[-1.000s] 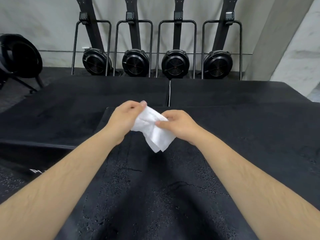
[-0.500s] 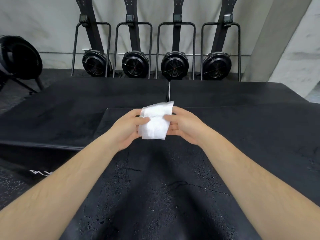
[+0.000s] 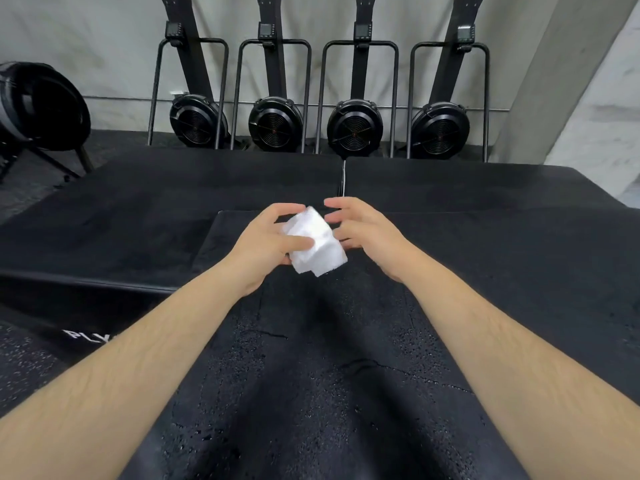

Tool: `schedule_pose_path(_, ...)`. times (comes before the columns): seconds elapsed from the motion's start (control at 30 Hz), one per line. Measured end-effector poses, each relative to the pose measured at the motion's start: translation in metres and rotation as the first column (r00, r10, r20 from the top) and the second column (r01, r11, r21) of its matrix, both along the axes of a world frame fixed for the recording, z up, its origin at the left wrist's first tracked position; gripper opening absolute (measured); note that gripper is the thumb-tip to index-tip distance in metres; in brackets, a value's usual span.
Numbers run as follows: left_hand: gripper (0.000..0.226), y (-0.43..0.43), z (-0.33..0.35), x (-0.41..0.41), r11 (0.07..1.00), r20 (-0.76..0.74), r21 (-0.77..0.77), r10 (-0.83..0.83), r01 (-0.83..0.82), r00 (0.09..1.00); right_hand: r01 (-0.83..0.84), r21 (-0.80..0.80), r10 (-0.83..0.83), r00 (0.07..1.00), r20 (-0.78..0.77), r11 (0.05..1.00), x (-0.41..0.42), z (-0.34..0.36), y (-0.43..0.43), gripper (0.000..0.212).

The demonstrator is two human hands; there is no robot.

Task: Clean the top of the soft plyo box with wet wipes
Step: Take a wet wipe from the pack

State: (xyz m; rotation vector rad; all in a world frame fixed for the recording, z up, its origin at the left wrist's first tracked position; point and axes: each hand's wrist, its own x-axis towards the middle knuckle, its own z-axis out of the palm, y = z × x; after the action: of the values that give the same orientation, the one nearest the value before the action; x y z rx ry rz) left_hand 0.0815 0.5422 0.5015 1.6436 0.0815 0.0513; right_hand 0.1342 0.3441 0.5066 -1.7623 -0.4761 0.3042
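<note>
Four black fan machines [image 3: 355,128] stood against the wall beyond the soft plyo box [image 3: 311,393]. Above the box's far end, the left hand [image 3: 263,245] gripped a folded white wet wipe [image 3: 317,245], thumb across it. The right hand [image 3: 369,230] hovered just beside the wipe, its fingers [image 3: 341,203] spread and holding nothing.

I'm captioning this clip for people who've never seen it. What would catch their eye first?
The crumpled white wet wipe stands out at the centre against all the black, gripped by the left hand with the right hand open beside it. Under them stretches the speckled black top of the soft plyo box. Along the back wall stand four black fan-wheel machines in a row.
</note>
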Motion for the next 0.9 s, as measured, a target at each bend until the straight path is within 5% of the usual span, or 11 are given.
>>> schedule_pose_path(0.13,0.048,0.0,0.001,0.003,0.999,0.05,-0.051,0.022,-0.019,0.999,0.026,-0.037,-0.027,0.999,-0.028,0.999,-0.002,0.002,0.008,0.015)
schedule_pose_path(0.23,0.031,0.003,0.0,0.001,0.988,-0.011,-0.071,-0.135,0.134,0.991,0.071,0.08,-0.063,0.993,-0.102,0.994,-0.002,-0.003,0.011,0.014)
schedule_pose_path(0.37,0.019,0.012,-0.006,-0.004,0.995,-0.035,-0.097,-0.024,0.02,0.999,-0.025,0.127,0.042,0.991,-0.13,0.992,-0.004,-0.006,0.01,0.015)
schedule_pose_path(0.5,0.035,0.022,-0.011,-0.006,0.999,0.019,-0.048,0.025,-0.024,1.0,-0.066,0.113,0.078,0.991,-0.105,0.991,-0.006,-0.004,0.013,0.032)
schedule_pose_path(0.63,0.045,0.028,-0.017,-0.011,0.995,0.117,0.07,0.062,-0.071,0.991,-0.058,0.122,0.079,0.98,-0.183,0.991,-0.008,0.0,0.029,0.013)
schedule_pose_path(0.9,0.016,0.07,-0.029,-0.029,0.995,0.039,-0.082,0.061,-0.058,0.997,0.012,-0.108,-0.009,1.0,0.028,0.994,-0.02,-0.018,0.078,0.02)
